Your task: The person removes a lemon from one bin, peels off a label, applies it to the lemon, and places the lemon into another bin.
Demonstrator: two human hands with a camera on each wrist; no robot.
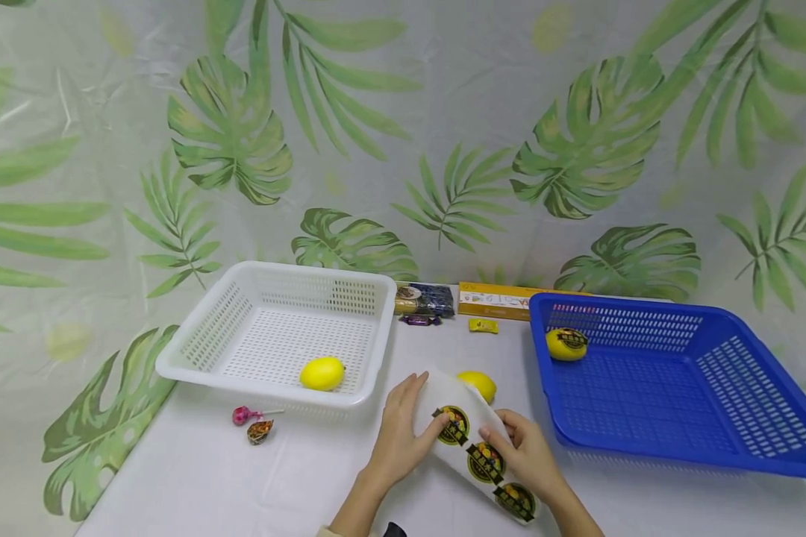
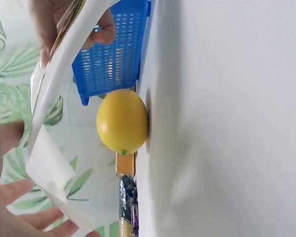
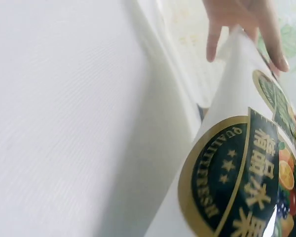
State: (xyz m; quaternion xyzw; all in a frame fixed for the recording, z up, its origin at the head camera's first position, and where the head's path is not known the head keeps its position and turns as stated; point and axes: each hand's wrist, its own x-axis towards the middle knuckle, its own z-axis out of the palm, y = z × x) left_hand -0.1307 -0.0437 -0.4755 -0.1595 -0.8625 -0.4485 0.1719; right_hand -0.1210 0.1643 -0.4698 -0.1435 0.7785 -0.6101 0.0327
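Both hands hold a white sheet (image 1: pixel 436 391) of round black-and-gold fruit stickers above the table. My left hand (image 1: pixel 399 436) grips its upper left part, thumb on the front. On the opposite edge, my right hand (image 1: pixel 529 455) pinches it with the thumb over the front. Just behind the sheet a plain yellow lemon (image 2: pixel 122 121) rests on the table, partly covered in the head view. Another lemon (image 1: pixel 322 373) lies in the white basket (image 1: pixel 175 365). Inside the blue basket (image 1: pixel 547 395), a lemon (image 1: pixel 567 347) bears one dark sticker.
A pink lollipop (image 1: pixel 242 415) and a brown wrapped candy (image 1: pixel 260 432) lie before the white basket. Between the baskets sit a purple candy (image 1: pixel 419 321), a yellow packet (image 1: pixel 483 326), a dark package (image 1: pixel 433 300) and an orange box (image 1: pixel 493 300). A leaf-print sheet (image 1: pixel 457 112) hangs behind.
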